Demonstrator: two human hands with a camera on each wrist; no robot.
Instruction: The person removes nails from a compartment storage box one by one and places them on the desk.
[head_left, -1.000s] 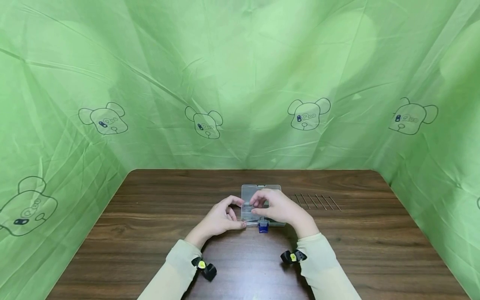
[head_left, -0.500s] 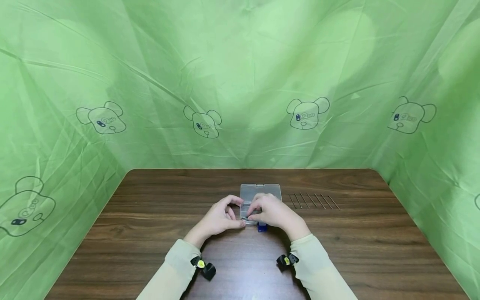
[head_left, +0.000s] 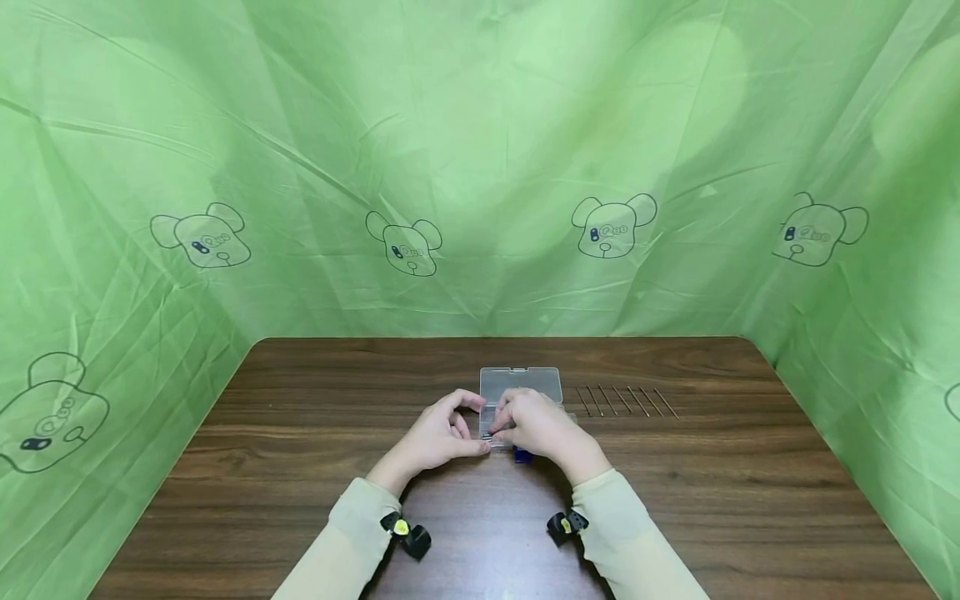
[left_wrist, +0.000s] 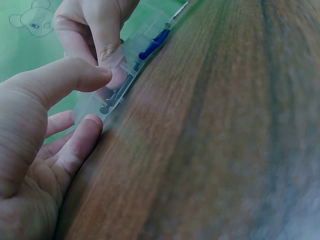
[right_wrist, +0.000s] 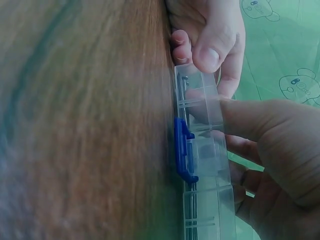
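A clear plastic box [head_left: 519,382] stands with its lid raised at the back. My left hand [head_left: 435,437] grips the box's left end, with the thumb at its front corner and a finger farther back. Long thin nails [right_wrist: 193,215] lie along the front compartment, behind a blue latch [right_wrist: 180,150]. My right hand [head_left: 540,427] reaches into the box from above, thumb and fingers bent down at the nails. Through the clear wall in the right wrist view, the thumb shows beside them. Whether it pinches a nail is hidden.
Several nails [head_left: 632,402] lie in a slanting row on the wooden table [head_left: 300,400], right of the box. Green cloth [head_left: 480,167] with bear-head drawings hangs around the table's back and sides. Both wrists carry black devices with yellow marks.
My right hand has come down and slightly left, from above the box to the nails in its front compartment. The left hand has kept its grip on the box's end.
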